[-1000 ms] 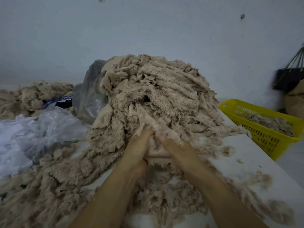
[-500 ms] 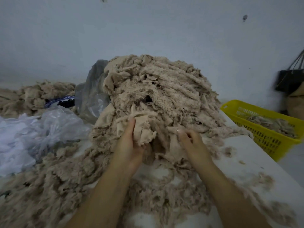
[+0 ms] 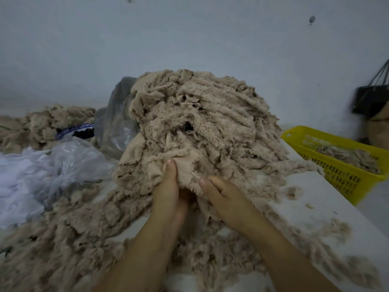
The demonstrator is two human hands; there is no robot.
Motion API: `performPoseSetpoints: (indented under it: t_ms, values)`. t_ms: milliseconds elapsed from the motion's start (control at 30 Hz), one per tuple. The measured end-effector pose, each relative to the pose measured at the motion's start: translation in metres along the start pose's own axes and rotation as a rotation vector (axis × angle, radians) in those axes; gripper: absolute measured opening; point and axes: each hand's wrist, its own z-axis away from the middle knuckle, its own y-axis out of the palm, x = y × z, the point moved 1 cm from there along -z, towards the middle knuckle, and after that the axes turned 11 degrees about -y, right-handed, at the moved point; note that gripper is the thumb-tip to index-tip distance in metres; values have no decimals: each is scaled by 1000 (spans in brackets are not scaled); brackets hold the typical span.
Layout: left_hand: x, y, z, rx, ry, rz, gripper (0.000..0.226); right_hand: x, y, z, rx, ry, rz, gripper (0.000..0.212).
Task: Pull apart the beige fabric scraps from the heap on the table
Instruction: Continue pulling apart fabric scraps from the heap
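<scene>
A tall heap of beige fabric scraps [image 3: 202, 114] rises in the middle of the white table [image 3: 328, 199]. At its near foot, my left hand [image 3: 168, 190] grips a smooth beige scrap [image 3: 187, 163], thumb pressed on top of it. Close beside it, my right hand [image 3: 225, 199] pinches the fuzzy edge of the same bunch, thumb over the cloth. The two hands nearly touch. Their fingers are hidden under the fabric.
Loose beige scraps [image 3: 63, 232] spread over the table's near left and front. Clear plastic bags [image 3: 52, 171] lie at the left, a grey one [image 3: 117, 121] behind. A yellow basket [image 3: 341, 163] with scraps stands beyond the right edge. A dark bag [image 3: 370, 100] hangs on the wall.
Half a second ago my hands were apart, the left holding a scrap up against the heap. Now they have come together low at the heap's foot on one bunch.
</scene>
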Motion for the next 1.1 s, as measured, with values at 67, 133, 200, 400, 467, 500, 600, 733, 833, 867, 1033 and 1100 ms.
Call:
performPoseSetpoints:
  t_ms: [67, 133, 200, 400, 467, 500, 600, 733, 833, 867, 1033, 1100]
  values:
    - [-17, -14, -9, -77, 46, 202, 34, 0, -9, 2, -66, 88, -124, 40]
    - [-35, -29, -18, -175, 91, 314, 26, -11, -29, 4, -262, 195, -218, 42]
    - [-33, -26, -15, -116, 102, 198, 25, -21, -43, 4, -356, 236, -207, 36]
    - [20, 5, 4, 108, 112, -952, 17, -26, -33, -1, -298, 300, -333, 39]
    - [19, 0, 11, 213, 96, -1050, 40, -23, -34, 4, -224, 315, -520, 38]
    - [18, -2, 13, 244, 96, -1089, 42, -22, -33, 7, -180, 331, -571, 49]
    - [17, -2, 17, 238, 190, -1271, 32, -22, -27, 8, -95, 334, -495, 71]
    - [20, 2, 17, 238, 303, -1457, 28, -20, -26, 4, -109, 284, -266, 44]
    - [20, -3, 10, 58, 166, -1257, 29, -20, -27, 3, -220, 255, -299, 27]
    - [20, -4, 7, 4, 123, -1154, 31, -19, -27, 3, -230, 238, -313, 27]
    - [5, -7, -9, -13, -203, -236, 37, -13, -20, 7, -4, 306, -314, 64]
    - [-8, -13, -9, 64, -225, 21, 35, -11, -21, 7, 68, 365, -312, 48]
